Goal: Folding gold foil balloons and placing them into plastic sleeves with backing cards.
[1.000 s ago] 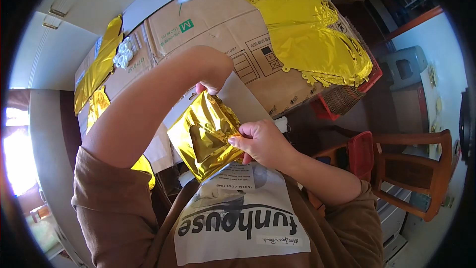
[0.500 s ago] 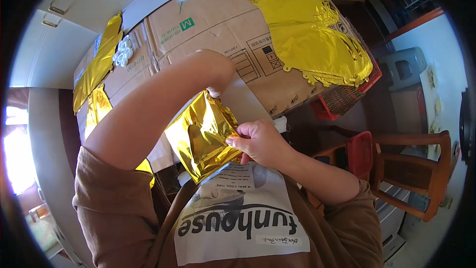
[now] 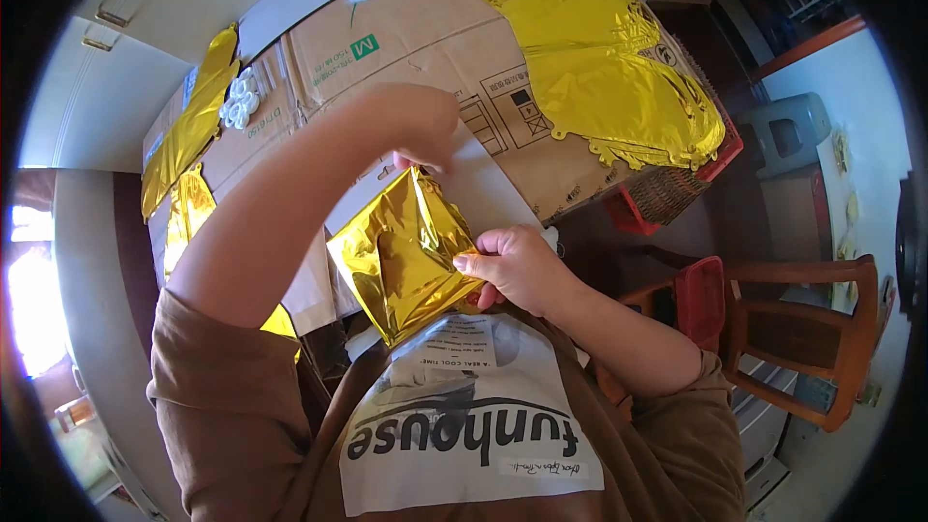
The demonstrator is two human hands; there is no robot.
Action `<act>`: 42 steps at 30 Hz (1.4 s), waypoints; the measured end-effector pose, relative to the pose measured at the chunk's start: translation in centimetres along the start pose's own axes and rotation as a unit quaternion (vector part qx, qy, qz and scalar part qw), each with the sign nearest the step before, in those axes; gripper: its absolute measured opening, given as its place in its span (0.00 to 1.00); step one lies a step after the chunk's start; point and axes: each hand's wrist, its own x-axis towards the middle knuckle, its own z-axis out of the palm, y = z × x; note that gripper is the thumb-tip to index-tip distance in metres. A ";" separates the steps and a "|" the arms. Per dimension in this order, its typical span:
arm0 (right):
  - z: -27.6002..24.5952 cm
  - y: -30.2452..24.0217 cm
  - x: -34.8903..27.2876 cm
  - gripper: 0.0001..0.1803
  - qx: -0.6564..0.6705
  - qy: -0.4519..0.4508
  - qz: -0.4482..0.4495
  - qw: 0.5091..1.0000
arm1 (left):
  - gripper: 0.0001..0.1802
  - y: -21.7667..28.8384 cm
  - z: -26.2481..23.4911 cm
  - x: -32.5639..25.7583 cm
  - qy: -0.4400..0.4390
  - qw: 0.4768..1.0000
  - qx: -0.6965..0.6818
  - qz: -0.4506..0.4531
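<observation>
A shiny gold foil balloon (image 3: 401,256), flat and folded into a rough square, is held close to my chest at the table's near edge. My right hand (image 3: 512,269) pinches its right edge between thumb and fingers. My left hand (image 3: 425,145) bends over the far corner and grips it; the back of the hand and wrist hide most of the fingers. Beneath the foil lies a pale flat board or sheet (image 3: 491,182), partly covered by my hands.
Flattened cardboard (image 3: 425,43) covers the table. A pile of flat gold foil balloons (image 3: 619,63) lies far right, and more gold foil (image 3: 198,121) lies left beside a white bundle (image 3: 240,100). A wicker basket (image 3: 677,195) and wooden chair (image 3: 802,358) stand to the right.
The folded foil has shifted slightly right. My left hand has turned and moved a little at the far corner, while my right hand keeps its pinch and has moved slightly right.
</observation>
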 end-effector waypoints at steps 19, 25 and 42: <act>-0.1 0.0 -0.4 0.13 0.013 -0.004 0.016 1.000 | 0.19 -6.2 1.5 -1.7 -0.104 0.910 -0.383 0.123; 0.1 0.6 0.1 0.13 0.027 0.018 0.020 0.999 | 0.19 -6.4 2.6 -0.9 -0.078 0.899 -0.410 0.135; -1.3 -0.6 0.4 0.11 0.038 0.086 0.029 0.995 | 0.21 -5.3 5.2 1.1 0.174 0.890 -0.386 0.166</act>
